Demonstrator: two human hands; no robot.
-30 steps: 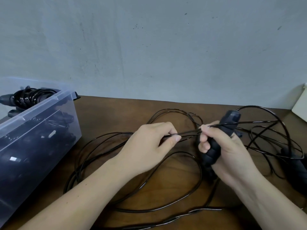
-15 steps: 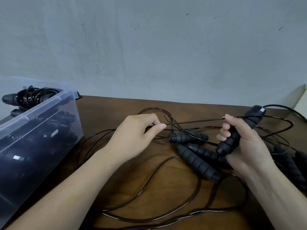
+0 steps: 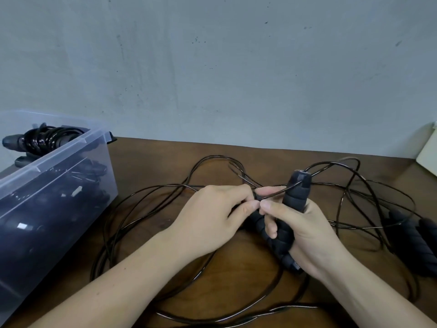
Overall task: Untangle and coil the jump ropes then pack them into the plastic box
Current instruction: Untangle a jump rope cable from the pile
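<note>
Thin black jump rope cords point(image 3: 146, 204) lie looped and tangled over the brown table point(image 3: 151, 152). My right hand point(image 3: 305, 230) grips a black ribbed handle point(image 3: 296, 192) upright, and its thumb and forefinger pinch a cord that runs from the handle's top. My left hand point(image 3: 212, 218) meets it at the fingertips and pinches the same cord. More black handles point(image 3: 281, 242) lie under my right hand. A clear plastic box point(image 3: 71, 166) at the left holds coiled black ropes point(image 3: 47, 138).
Other black handles point(image 3: 416, 240) lie at the table's right edge among cord loops. A white object point(image 3: 428, 155) leans against the grey wall at the far right. The box takes up the table's left side.
My hands, spread apart with the cord stretched between them half a second ago, have come together until the fingertips touch. The handle in my right hand moved left with it.
</note>
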